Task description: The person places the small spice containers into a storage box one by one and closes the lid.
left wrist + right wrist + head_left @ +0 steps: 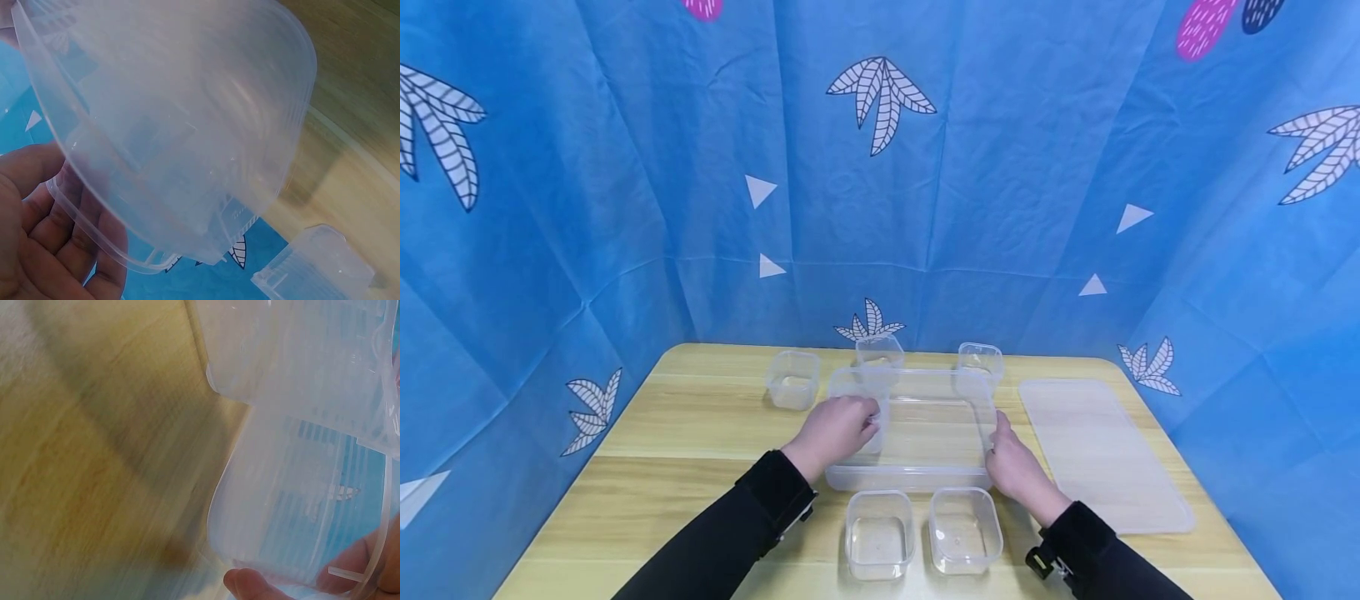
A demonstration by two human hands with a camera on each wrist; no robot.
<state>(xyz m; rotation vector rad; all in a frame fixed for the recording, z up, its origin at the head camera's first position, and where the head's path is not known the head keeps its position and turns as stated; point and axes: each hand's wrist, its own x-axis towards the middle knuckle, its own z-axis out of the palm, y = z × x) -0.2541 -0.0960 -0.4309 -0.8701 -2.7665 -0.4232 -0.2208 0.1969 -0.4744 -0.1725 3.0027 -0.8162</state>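
Observation:
A large clear rectangular plastic container (910,477) sits at the middle of the table, open side up. At its left end is a smaller clear box (859,385), which overlaps its inside in the head view. My left hand (842,423) pinches the rim of that smaller box, and in the left wrist view the fingers (62,231) show behind and through clear plastic. My right hand (1018,467) grips the large container's right side. In the right wrist view, one fingertip (247,582) lies at the lower corner and other fingers lie by the rim.
Two small clear square boxes, a left one (880,562) and a right one (966,558), stand in front. Behind stand more small boxes: left (793,390), middle (880,352) and right (981,357). A flat translucent lid (1105,454) lies to the right. Blue curtain (880,217) surrounds the table (647,475).

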